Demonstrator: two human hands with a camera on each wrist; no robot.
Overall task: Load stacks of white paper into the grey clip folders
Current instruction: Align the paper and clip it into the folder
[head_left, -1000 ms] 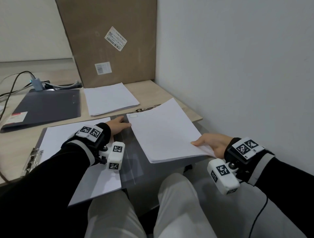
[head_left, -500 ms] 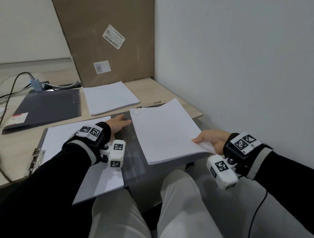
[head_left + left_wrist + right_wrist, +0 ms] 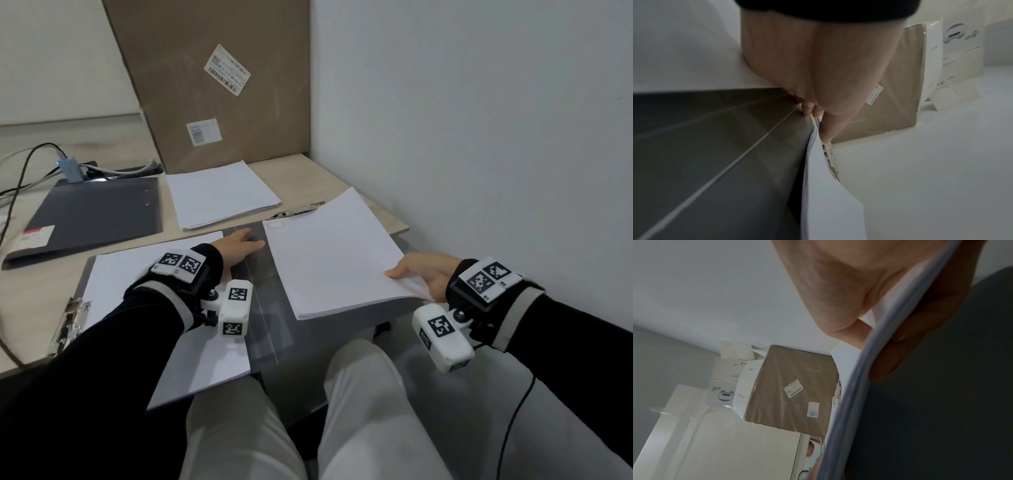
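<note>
An open grey clip folder (image 3: pixel 263 308) lies across the table's near edge. Its left half holds white paper (image 3: pixel 130 270) under a metal clip (image 3: pixel 68 322). A second white paper stack (image 3: pixel 329 253) lies on the right half, its far edge close to that side's metal clip (image 3: pixel 298 211). My right hand (image 3: pixel 421 275) pinches the stack's near right corner, thumb on top and fingers (image 3: pixel 898 356) underneath. My left hand (image 3: pixel 239 245) rests flat on the folder's spine, fingertips (image 3: pixel 810 110) against the stack's left edge (image 3: pixel 818 178).
A closed grey folder (image 3: pixel 96 216) lies at the back left beside a loose paper stack (image 3: pixel 219 195). A tall cardboard box (image 3: pixel 212 85) stands behind them. Cables (image 3: pixel 20 178) run along the left. A white wall (image 3: pixel 479 137) borders the right side.
My right hand has nudged the paper stack slightly farther away, toward the right clip. My left hand stays at the spine.
</note>
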